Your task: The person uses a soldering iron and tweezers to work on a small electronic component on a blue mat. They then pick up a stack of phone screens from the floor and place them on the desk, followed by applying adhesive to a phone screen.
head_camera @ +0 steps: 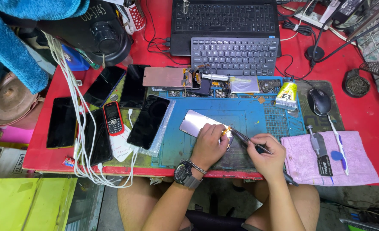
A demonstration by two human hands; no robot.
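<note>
Red table [360, 115], before me: black laptop [223, 19] at the far edge; grey keyboard [235, 55] just in front of it. Black mouse [319, 102] on a dark pad, to my right. Yellow glue tube [287, 96] at the blue mat's [206, 154] far right corner. Pink cloth [360, 158] bearing a screwdriver [312, 137]. Red keypad phone [113, 118] among several dark phones, one [62, 122] furthest left. White cables [80, 128] trailing down my left. Blue towel [10, 47], upper left.
</note>
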